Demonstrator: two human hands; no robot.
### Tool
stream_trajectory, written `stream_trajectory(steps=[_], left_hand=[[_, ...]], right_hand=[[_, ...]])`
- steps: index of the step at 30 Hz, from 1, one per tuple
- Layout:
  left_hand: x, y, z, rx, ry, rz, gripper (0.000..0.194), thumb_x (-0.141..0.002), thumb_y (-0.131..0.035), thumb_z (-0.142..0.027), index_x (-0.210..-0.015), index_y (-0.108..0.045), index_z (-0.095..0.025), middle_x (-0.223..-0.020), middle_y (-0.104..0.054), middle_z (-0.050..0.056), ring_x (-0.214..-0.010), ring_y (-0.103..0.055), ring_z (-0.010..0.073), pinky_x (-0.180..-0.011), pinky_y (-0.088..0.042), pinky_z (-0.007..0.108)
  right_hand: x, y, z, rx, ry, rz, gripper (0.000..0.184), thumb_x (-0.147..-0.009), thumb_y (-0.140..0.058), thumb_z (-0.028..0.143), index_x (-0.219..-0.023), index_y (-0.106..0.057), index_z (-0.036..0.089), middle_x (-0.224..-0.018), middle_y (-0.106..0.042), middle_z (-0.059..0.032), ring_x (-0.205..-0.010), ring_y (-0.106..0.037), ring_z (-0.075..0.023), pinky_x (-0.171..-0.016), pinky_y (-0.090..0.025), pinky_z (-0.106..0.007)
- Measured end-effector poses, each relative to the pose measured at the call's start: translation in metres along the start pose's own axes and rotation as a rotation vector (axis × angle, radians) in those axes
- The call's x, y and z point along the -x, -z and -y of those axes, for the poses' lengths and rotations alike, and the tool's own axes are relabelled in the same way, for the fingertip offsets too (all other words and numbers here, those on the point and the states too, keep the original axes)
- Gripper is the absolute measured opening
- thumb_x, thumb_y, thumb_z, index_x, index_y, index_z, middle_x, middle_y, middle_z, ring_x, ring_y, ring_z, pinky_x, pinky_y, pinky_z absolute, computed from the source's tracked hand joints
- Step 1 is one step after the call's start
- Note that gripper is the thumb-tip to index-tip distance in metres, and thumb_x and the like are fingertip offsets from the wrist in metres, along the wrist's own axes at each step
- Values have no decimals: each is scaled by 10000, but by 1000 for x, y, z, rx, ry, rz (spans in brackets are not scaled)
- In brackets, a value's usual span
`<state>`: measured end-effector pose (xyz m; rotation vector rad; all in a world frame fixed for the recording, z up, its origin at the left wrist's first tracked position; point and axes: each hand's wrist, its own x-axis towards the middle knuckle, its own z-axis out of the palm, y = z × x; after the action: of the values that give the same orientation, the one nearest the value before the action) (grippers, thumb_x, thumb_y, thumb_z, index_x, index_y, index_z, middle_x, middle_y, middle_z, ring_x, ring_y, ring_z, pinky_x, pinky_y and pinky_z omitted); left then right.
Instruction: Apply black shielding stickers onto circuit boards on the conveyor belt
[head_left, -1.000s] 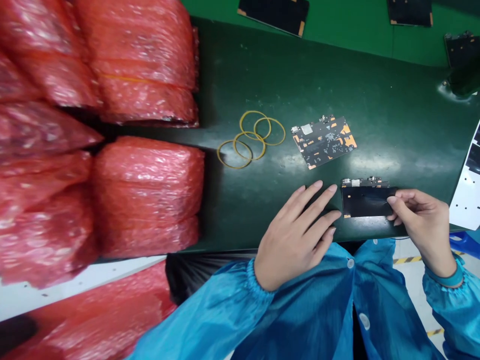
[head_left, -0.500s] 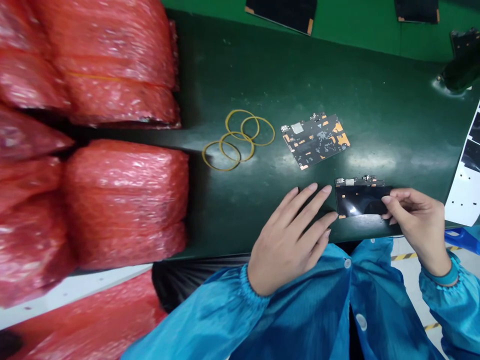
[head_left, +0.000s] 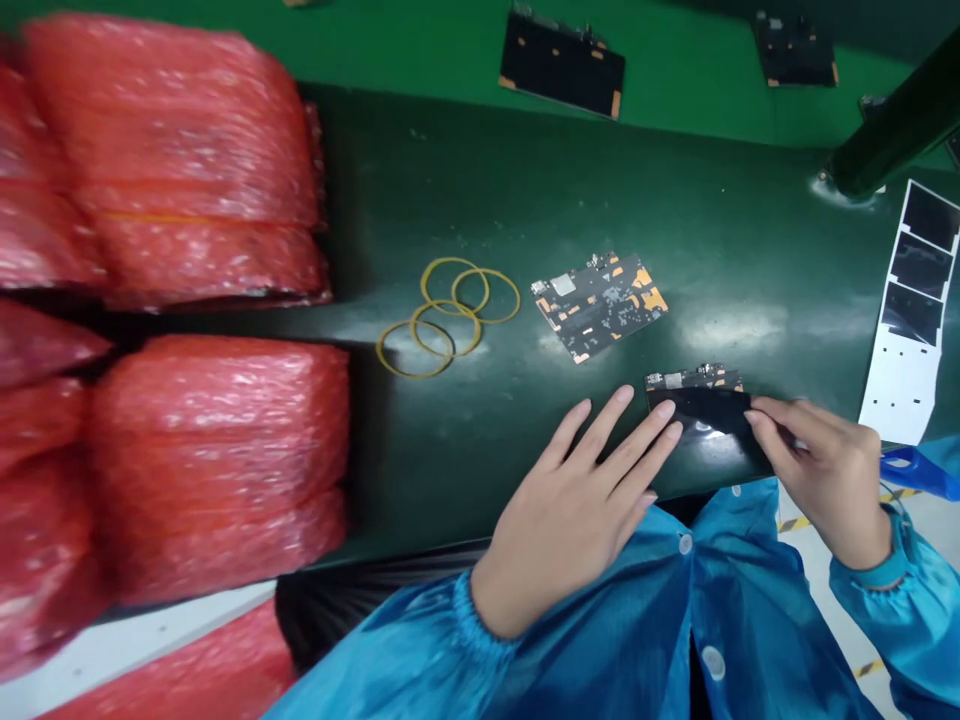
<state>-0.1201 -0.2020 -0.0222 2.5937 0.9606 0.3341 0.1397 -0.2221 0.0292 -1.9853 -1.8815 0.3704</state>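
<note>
Right hand (head_left: pixel 821 480) pinches black film (head_left: pixel 705 410) on a circuit board (head_left: pixel 694 380) at the film's right end, narrow grip. Board lies flat on the dark green mat (head_left: pixel 675 220), near its front edge. Left hand (head_left: pixel 577 515) open, fingers spread, just beside the board; I can't tell if they touch. Second board (head_left: pixel 600 305) and rubber bands (head_left: pixel 448 320) lie beyond.

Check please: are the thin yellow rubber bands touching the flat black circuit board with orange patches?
Apart. The head view shows the yellow rubber bands separated from the black circuit board by a plain gap of dark green mat.
</note>
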Motion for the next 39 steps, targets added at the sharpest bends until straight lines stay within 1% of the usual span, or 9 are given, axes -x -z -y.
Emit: stream_trajectory(steps=[4,7,9,13,21,25,29,35,39], left_hand=[[0,-1,-2,-11,6,-4,563,-1036,-543,-390,-1572,-537,-219,-1630,-531,43,-1565,-395,375,-1316,-247,542],[1,-5,-2,-35,11,-22,544,-1055,-497,-420,-1550,-566,-205,-1623,-541,38,-1568,-390,360,-1330,-212,519],[1,-8,0,-48,16,-38,543,-1062,-481,-429,-1549,-568,-206,-1619,-546,31,-1562,-402,342,-1336,-201,495],[4,-7,5,-68,2,-44,550,-1060,-484,-389,-1588,-516,-240,-1636,-525,4,-1571,-396,310,-1325,-248,467],[-22,-2,-3,-39,11,-108,486,-1005,-611,-296,-1480,-606,-193,-1639,-508,124,-1532,-443,343,-1243,-426,540],[-54,-7,-2,41,2,-21,784,-917,-766,-350,-1605,-425,-193,-1520,-611,149,-1378,-583,293,-1162,-520,459],[-72,30,53,-61,20,-45,868,-884,-767,-313,-1638,-360,-178,-1489,-626,148,-1310,-608,294,-1143,-518,448],[-95,135,215,-433,255,-293,562,-1009,-609,-341,-1499,-528,-77,-1224,-741,119,-1090,-709,267,-1001,-594,434],[-117,155,270,-429,206,-360,408,-1036,-643,-435,-1325,-646,-147,-1275,-692,98,-1081,-710,235,-964,-611,441]], right_hand=[[9,-2,2,175,172,-33,363,-1049,-595,355,-1330,-752,186,-1141,-817,-132,-957,-779,-279,-883,-615,-406],[15,-26,13,170,414,145,611,-1049,-538,487,-1562,-552,155,-1617,-539,-148,-1478,-496,-401,-1208,-408,-621],[18,-42,17,214,491,254,724,-1045,-513,531,-1644,-417,136,-1728,-369,-110,-1584,-321,-411,-1267,-280,-679],[19,-45,2,308,411,295,743,-1037,-513,425,-1695,-295,159,-1770,-257,-65,-1615,-242,-404,-1286,-189,-709],[15,-45,-32,202,322,-10,777,-1048,-428,294,-1735,-86,174,-1718,-389,-133,-1616,-295,-375,-1262,-288,-683],[8,-67,-33,-50,258,-224,683,-1062,-392,248,-1719,-209,282,-1651,-506,-94,-1590,-376,-328,-1258,-353,-639],[8,-80,-44,-190,213,-276,633,-1071,-411,267,-1691,-301,324,-1638,-518,-88,-1565,-417,-348,-1243,-372,-668],[9,-92,-46,-232,252,-265,609,-1065,-435,281,-1668,-365,327,-1613,-548,-80,-1539,-457,-360,-1231,-400,-670],[13,-83,-38,-236,269,-310,592,-1045,-459,252,-1634,-430,309,-1582,-581,-86,-1509,-498,-366,-1198,-450,-659]])
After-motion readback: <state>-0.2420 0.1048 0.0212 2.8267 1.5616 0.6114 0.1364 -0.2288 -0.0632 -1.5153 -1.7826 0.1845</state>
